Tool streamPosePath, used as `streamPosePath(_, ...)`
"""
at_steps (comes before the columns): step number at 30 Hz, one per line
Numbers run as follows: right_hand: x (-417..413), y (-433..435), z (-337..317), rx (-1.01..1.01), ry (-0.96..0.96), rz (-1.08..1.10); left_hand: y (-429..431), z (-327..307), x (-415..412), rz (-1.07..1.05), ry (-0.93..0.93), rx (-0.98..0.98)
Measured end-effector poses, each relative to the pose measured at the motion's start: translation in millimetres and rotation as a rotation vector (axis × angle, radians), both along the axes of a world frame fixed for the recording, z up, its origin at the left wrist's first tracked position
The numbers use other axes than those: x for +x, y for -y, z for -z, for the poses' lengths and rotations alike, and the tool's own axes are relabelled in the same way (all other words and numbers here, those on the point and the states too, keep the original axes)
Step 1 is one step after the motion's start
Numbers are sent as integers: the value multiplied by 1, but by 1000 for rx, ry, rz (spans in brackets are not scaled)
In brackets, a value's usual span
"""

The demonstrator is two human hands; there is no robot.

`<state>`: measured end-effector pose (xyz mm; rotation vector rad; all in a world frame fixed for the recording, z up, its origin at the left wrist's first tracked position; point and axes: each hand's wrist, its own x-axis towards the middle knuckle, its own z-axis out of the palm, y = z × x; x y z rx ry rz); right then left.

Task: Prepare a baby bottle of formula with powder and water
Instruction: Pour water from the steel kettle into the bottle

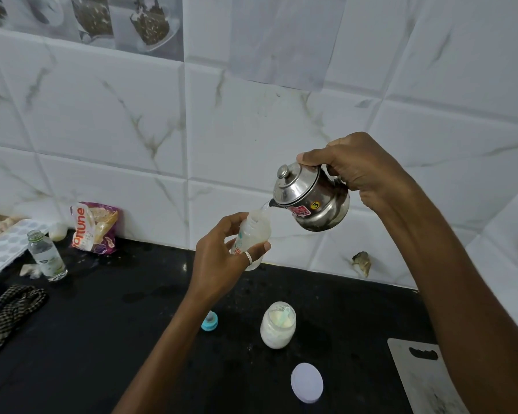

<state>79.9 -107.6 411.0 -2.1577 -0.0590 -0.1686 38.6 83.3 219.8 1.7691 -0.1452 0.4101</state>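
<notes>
My left hand (222, 261) grips a clear baby bottle (253, 231), tilted and held above the black counter (132, 324). My right hand (356, 165) holds a small steel kettle (311, 201) by its handle, tipped left. A thin stream of water runs from its spout into the bottle's open mouth. On the counter below stand an open jar of white formula powder (278, 325) with a pale scoop inside, a blue bottle teat ring (209, 321) to its left, and a round white lid (307, 383) nearer to me.
A grey cutting board (425, 380) lies at the right front. At the left are a small open glass bottle (45, 255), a Fortune packet (93, 227) against the tiled wall, a white ice tray (3, 249) and a checked cloth (9, 315).
</notes>
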Motion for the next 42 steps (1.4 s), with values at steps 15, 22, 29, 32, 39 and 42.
streamPosePath(15, -2, 1, 1, 2, 4, -7, -1, -2, -2, 2, 7, -31)
streamPosePath(22, -3, 1, 0, -1, -9, 3, -1, -2, -4, -7, 12, -39)
streamPosePath(29, -4, 0, 0, 5, -1, 6, 0, -3, -5, -18, 8, -35)
streamPosePath(32, -4, 1, -1, 11, 4, -4, 0, -3, -6, -13, 5, -35)
streamPosePath(39, -7, 1, -2, 19, 16, -22, -1, -2, -7, -13, 0, -51)
streamPosePath(42, -8, 0, -2, 13, 21, -20, -2, -2, -6, -12, 3, -56)
